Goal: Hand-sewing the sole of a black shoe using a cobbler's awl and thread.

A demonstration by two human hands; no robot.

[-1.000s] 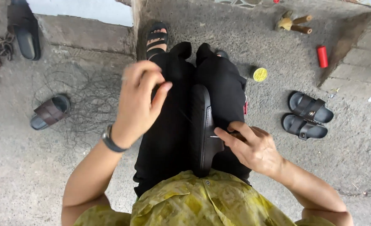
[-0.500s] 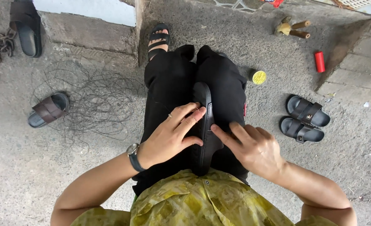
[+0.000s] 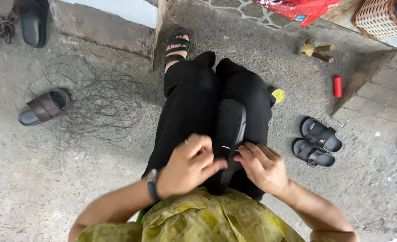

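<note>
**Head view: both hands meet on a black sandal lying along the lap**

Head camera looks straight down at a seated person in a yellow-green shirt and black trousers. The left hand has its fingers drawn together, pinching at the sandal's near edge, where a thin pale sliver, perhaps a needle, shows just past the fingertips. The right hand is curled on the opposite edge of the black sandal, clamping it in place. The sandal rests on the thighs with its long axis running from 6 to 12 o'clock, toe end away from the body. Both hands touch it at its near end; neither is clearly closer.

Farther out on the concrete floor: a tangle of dark thread at 10 o'clock, a brown slipper beyond it, a pair of black sandals at 3 o'clock, and a red spool at 2 o'clock.
</note>
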